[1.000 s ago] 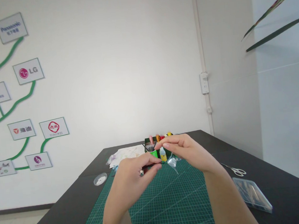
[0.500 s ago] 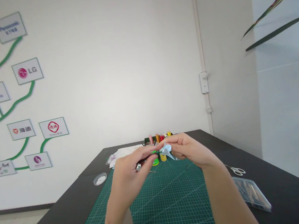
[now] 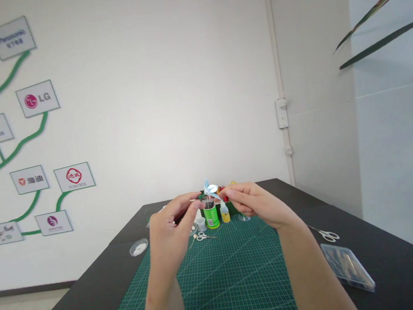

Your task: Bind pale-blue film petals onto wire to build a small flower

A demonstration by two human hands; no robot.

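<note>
Both my hands are raised above the green cutting mat (image 3: 235, 278), pinching a small pale blue ribbon piece (image 3: 209, 191) between them. My left hand (image 3: 171, 230) has its fingers closed, its thumb and forefinger meeting the ribbon from the left. My right hand (image 3: 254, 204) pinches the same piece from the right. Behind the hands stand a green can (image 3: 211, 215) with sticks in it and a small yellow glue bottle (image 3: 225, 214).
Small scissors (image 3: 202, 236) lie on the mat near the can. Larger scissors (image 3: 324, 234) and a clear plastic box (image 3: 348, 265) lie at the right on the dark table (image 3: 400, 263). A round clear lid (image 3: 138, 248) sits at the left. A box of thread spools (image 3: 231, 187) stands behind.
Both hands have risen and moved away from me with the blue ribbon piece, which now points upward. The green can, bottle and small scissors are uncovered.
</note>
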